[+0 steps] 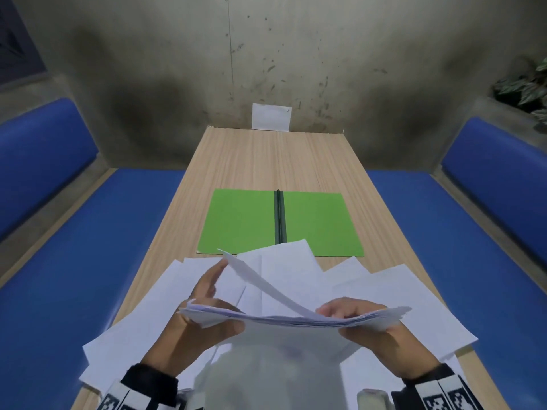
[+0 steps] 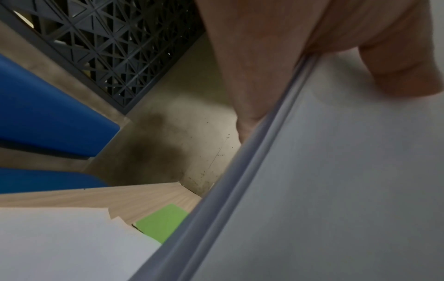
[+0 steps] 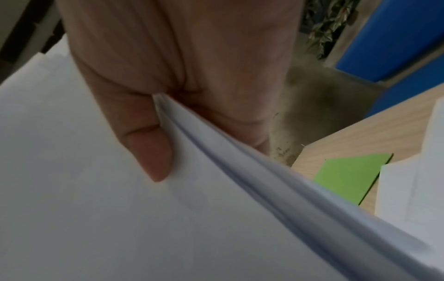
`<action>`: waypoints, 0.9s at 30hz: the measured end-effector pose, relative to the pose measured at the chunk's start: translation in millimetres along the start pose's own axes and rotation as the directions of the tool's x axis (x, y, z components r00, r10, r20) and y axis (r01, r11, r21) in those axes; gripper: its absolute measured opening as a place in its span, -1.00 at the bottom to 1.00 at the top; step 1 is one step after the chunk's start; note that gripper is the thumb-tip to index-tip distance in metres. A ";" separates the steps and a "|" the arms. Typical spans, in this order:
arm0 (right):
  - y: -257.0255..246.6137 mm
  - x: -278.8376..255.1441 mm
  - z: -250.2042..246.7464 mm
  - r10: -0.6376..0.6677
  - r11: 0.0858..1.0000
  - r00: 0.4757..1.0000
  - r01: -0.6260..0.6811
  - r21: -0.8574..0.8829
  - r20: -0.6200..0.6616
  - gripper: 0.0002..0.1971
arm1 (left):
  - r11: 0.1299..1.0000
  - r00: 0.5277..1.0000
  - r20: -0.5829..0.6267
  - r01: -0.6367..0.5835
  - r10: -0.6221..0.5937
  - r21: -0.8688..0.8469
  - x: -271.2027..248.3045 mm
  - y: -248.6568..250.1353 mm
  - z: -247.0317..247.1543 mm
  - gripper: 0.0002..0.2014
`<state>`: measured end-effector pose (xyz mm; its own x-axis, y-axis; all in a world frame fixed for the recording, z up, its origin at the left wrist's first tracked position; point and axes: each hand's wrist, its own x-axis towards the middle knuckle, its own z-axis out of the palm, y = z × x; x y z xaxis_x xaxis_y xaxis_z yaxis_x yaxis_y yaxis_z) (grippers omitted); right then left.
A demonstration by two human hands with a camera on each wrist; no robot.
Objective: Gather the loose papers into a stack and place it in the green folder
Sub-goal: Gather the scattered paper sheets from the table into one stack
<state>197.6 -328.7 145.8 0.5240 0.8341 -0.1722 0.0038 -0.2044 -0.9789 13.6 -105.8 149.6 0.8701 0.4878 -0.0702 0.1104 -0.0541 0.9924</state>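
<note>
A stack of white papers (image 1: pixel 296 321) hangs just above the near end of the table, held between both hands. My left hand (image 1: pixel 204 294) pinches its left end, thumb on the near face (image 2: pixel 396 66) and fingers behind. The right hand (image 1: pixel 355 313) grips the right end, thumb (image 3: pixel 149 144) on top. The top sheet (image 1: pixel 257 282) curls up toward the left fingers. Several loose papers (image 1: pixel 384 291) lie fanned across the table under the stack. Beyond them the green folder (image 1: pixel 242 223) lies open and flat, with a dark spine down its middle.
The wooden table (image 1: pixel 266 161) runs away to a stained wall, where a white sheet (image 1: pixel 270 116) leans. Blue benches flank it on the left (image 1: pixel 74 247) and right (image 1: pixel 473 232). A leafy plant (image 1: pixel 527 84) sits far right. A dark lattice panel (image 2: pixel 108 47) stands left.
</note>
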 end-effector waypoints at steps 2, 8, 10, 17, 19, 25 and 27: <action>0.1 1.1 0.6 -0.065 0.998 0.998 0.065 -0.003 -0.008 -0.80 | 0.998 0.997 -0.079 -0.002 -0.003 -0.065 4.3 -1.9 5.7 -0.58; 4.6 2.7 0.3 -0.066 0.992 0.995 0.074 0.106 -0.079 -0.89 | 0.994 0.982 -0.152 -0.110 0.110 0.005 7.8 -5.5 4.5 -0.17; 4.7 4.9 -1.8 -0.051 0.994 0.998 0.054 0.094 -0.039 -0.88 | 0.999 0.995 -0.083 -0.047 0.047 0.000 4.2 1.5 2.3 -0.15; 14.3 8.3 -4.4 0.015 0.982 0.991 0.010 0.186 -0.130 -0.71 | 0.999 0.990 -0.140 -0.009 0.003 -0.042 0.1 1.2 8.9 -0.58; 12.4 9.6 1.7 -0.026 0.993 0.977 0.050 0.109 -0.209 -0.73 | 0.998 0.973 -0.230 0.005 -0.018 -0.058 -0.7 1.4 11.9 -0.75; 1.8 8.7 15.8 -0.191 0.980 0.897 0.198 -0.023 -0.399 -0.78 | 0.989 0.911 -0.385 -0.129 0.146 0.070 -0.3 0.5 19.5 -0.58; 3.8 8.5 13.9 -0.140 0.986 0.936 0.160 0.038 -0.322 -0.78 | 0.993 0.916 -0.384 -0.107 0.118 0.051 0.7 1.2 18.0 -0.50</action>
<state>190.2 -315.2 139.1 0.7644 0.6447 0.0110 0.0551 -0.0483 -0.9973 23.0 -121.3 148.9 0.6256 0.7747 0.0919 0.0412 -0.1505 0.9878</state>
